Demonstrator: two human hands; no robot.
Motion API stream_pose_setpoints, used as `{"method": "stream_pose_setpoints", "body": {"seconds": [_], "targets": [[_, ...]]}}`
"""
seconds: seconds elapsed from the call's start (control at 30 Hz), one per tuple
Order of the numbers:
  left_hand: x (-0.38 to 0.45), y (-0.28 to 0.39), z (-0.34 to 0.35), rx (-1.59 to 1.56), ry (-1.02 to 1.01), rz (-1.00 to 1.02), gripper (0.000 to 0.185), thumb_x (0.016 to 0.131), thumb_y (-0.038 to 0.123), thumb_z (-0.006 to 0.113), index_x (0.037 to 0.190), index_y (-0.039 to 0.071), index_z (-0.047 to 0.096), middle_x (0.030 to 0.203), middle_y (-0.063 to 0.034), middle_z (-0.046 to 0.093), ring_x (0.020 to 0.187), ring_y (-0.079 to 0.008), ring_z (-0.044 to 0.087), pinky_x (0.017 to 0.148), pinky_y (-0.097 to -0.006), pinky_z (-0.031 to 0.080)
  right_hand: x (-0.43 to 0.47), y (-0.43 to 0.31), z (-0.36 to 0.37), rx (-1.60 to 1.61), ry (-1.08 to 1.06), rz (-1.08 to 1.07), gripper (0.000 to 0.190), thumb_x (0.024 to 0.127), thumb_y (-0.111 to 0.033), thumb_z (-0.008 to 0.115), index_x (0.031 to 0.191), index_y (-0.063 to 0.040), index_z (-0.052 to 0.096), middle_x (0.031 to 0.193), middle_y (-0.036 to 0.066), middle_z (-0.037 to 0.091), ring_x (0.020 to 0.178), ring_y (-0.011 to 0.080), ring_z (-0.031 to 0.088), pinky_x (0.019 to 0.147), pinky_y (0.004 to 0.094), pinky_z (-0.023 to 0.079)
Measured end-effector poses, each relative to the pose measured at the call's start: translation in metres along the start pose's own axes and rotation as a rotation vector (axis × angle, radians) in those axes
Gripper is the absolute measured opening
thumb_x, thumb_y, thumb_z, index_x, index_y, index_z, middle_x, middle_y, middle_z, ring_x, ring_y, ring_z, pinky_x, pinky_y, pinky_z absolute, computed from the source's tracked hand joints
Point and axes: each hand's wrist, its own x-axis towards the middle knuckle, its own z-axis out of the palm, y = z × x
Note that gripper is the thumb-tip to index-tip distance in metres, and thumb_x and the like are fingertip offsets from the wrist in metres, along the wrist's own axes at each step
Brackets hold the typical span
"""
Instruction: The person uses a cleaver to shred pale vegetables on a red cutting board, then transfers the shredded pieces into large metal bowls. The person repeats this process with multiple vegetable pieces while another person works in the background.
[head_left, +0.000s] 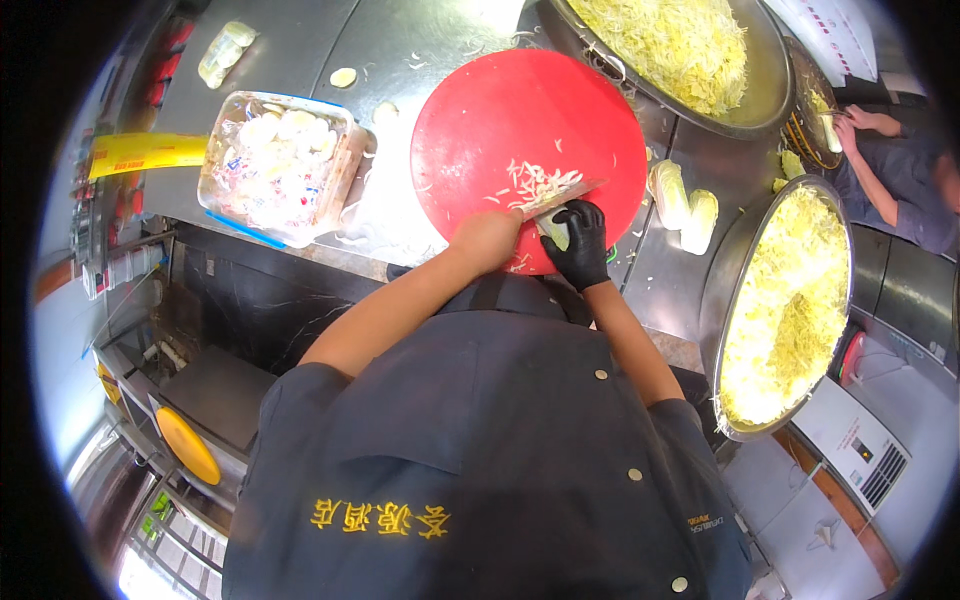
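Observation:
My bare left hand (489, 238) grips the handle of a kitchen knife, whose blade (564, 198) slants up to the right over a round red cutting board (502, 112). Against the blade's near side lies a piece of napa cabbage (553, 229). My right hand (582, 244), in a black glove, holds that piece down with curled fingers. Pale cabbage shreds (534, 182) are heaped along the far side of the blade, and a few more lie scattered on the board. The knife handle is hidden inside my left hand.
Two cabbage pieces (684, 204) lie right of the board. Large metal basins hold shredded cabbage, one at the back (772, 67), another at the right (709, 292). A plastic tub (345, 172) with cabbage stubs and wrappers stands left. At far right, a co-worker's hands (851, 124) hold cabbage.

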Motion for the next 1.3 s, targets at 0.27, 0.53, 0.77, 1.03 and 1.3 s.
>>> {"method": "stream_pose_setpoints", "body": {"seconds": [0.27,0.53,0.77,1.03,1.3], "targets": [[0.005,-0.01,-0.011,-0.028,0.06,-0.013,0.023,0.093,0.018,0.053,0.103,-0.001,0.061,0.087,-0.027,0.067,0.083,-0.0452,0.067,0.077,-0.055,0.051,0.008,0.013,0.017,-0.037,-0.015,0.0,0.043,0.066,-0.008,0.081,0.102,-0.011,0.057,0.118,0.016,0.054,0.115,0.0392,0.049,0.1,0.05,0.04],[-0.022,-0.014,-0.037,-0.048,0.155,-0.124,0.022,0.095,0.019,0.052,0.101,-0.001,0.061,0.084,-0.0282,0.067,0.082,-0.0461,0.066,0.076,-0.0563,0.051,0.026,-0.006,0.02,0.015,-0.054,-0.099,0.03,0.071,-0.009,0.076,0.096,-0.011,0.06,0.111,0.015,0.057,0.111,0.0388,0.052,0.097,0.05,0.041],[-0.06,0.02,-0.072,-0.004,0.031,-0.091,0.022,0.094,0.017,0.051,0.1,-0.001,0.061,0.081,-0.0282,0.066,0.08,-0.0459,0.066,0.073,-0.0556,0.052,0.028,0.009,0.028,-0.063,-0.044,-0.177,0.018,0.078,-0.014,0.071,0.092,-0.008,0.062,0.103,0.017,0.059,0.103,0.0394,0.055,0.094,0.051,0.041],[-0.004,-0.006,-0.029,-0.019,0.028,-0.08,0.023,0.093,0.014,0.049,0.102,-0.002,0.063,0.085,-0.0264,0.069,0.082,-0.0431,0.069,0.073,-0.0547,0.053,0.023,0.0,0.024,0.062,-0.017,-0.06,0.02,0.074,-0.007,0.073,0.09,-0.009,0.062,0.107,0.015,0.06,0.108,0.0375,0.055,0.096,0.0488,0.042],[-0.033,0.008,-0.041,-0.022,0.016,-0.098,0.022,0.094,0.018,0.052,0.099,-0.001,0.06,0.086,-0.0273,0.067,0.083,-0.0446,0.067,0.074,-0.0554,0.052,0.024,0.008,0.027,0.065,-0.025,-0.076,0.019,0.077,-0.009,0.072,0.093,-0.009,0.062,0.107,0.014,0.06,0.107,0.0385,0.054,0.096,0.0491,0.042]]}}
